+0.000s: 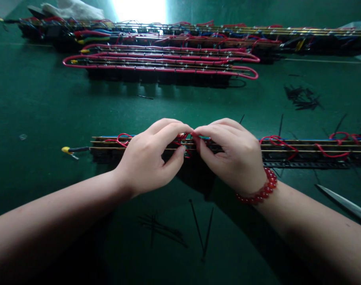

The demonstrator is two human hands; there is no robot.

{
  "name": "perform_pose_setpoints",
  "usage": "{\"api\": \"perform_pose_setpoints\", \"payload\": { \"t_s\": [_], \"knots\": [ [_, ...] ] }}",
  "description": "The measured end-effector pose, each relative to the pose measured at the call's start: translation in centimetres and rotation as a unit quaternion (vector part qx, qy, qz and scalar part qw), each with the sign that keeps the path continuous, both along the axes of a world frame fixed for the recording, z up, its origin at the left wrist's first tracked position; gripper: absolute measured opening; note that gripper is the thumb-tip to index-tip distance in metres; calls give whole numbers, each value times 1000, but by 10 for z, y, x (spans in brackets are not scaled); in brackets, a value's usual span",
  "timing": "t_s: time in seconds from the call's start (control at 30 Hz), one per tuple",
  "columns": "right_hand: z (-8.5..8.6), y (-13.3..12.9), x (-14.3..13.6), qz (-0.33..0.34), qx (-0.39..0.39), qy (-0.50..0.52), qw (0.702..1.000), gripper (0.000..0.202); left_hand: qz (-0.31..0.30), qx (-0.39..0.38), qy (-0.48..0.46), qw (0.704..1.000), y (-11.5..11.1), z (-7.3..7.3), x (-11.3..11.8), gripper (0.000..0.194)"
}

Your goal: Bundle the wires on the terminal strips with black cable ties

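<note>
From the head view, I can see the wired assembly (305, 146) lying across the near part of the green table (79, 103), its long axis running left to right, nearly level. The yellow-tipped lead (67, 150) points left from its left end, while the other end runs out of sight past the right edge.

Over there, the left hand (152, 152) curls in from the left, thumb and forefinger apart around the red wires (185, 138); I cannot tell whether its fingers grip any. The right hand (232, 148), wearing a red bead bracelet (268, 190) at the wrist, has its thumb and forefinger drawn close together at those wires, meeting the left forefinger. What they pinch, I cannot make out. Both hands cover part of the assembly's length.

Thin black strips (281, 126) stick out behind it to the right. Beyond lie the red-looped assembly (162, 59) and a longer wired row (325, 31), both roughly parallel to it, with a dark pile (302, 98) at right. Nearer are loose black ties (162, 229), two thin strips (209, 229) in a V, and a pointed metal blade (342, 201) beside the right forearm.
</note>
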State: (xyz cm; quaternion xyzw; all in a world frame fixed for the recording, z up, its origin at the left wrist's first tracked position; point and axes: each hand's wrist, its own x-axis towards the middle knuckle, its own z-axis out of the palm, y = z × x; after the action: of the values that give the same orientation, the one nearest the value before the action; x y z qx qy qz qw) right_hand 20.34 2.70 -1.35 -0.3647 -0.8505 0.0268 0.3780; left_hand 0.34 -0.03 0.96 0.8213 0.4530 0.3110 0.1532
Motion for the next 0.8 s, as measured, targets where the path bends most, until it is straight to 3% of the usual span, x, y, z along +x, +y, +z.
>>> {"api": "perform_pose_setpoints", "payload": {
  "t_s": [0.2,0.43,0.6,0.8],
  "knots": [
    [1,-2,0,-23,-20,-3,1000,14,13,0,11,1000,0,0,1,21],
    [1,-2,0,-19,-28,4,999,12,56,-24,4,998,1,0,2,7],
    [1,-2,-1,-28,-37,-1,999,12,98,-48,17,994,0,-3,3,7],
    [0,-1,-2,-20,-22,-11,1000,11,87,-58,8,994,1,-2,3,5]
  ]
}}
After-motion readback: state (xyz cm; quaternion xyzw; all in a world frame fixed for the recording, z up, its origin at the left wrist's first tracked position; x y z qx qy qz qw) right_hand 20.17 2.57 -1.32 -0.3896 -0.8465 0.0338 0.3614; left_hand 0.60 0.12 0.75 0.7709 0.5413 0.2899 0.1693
